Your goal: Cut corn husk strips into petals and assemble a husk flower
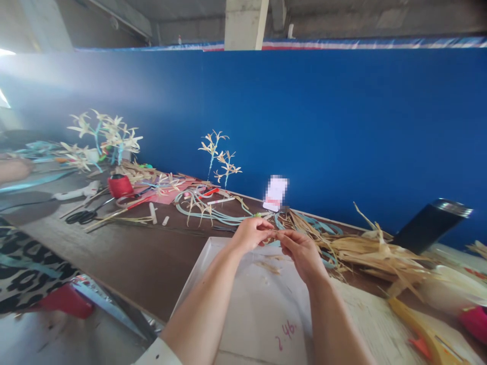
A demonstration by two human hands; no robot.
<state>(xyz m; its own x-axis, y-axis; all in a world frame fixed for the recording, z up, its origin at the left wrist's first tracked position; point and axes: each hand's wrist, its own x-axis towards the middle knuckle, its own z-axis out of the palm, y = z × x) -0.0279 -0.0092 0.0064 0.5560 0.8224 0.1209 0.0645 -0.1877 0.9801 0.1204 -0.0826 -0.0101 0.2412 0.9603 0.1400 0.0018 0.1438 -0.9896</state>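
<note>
My left hand and my right hand meet above the far end of a white tray. Their fingertips are pinched together on a thin, tan strip of dried husk, mostly hidden by the fingers. Loose husk scraps lie in the tray below, which has "2.46." written on it. A heap of dried husks spreads beside my right hand. Just beyond the hands a phone leans upright, its screen blurred. Pale blue strips curl on the table left of my left hand.
Husk flowers stand by the blue partition, with a larger bunch at left. Scissors, a glue gun and red thread lie leftward. At right are a black flask and a yellow tool. Another person's hand shows far left.
</note>
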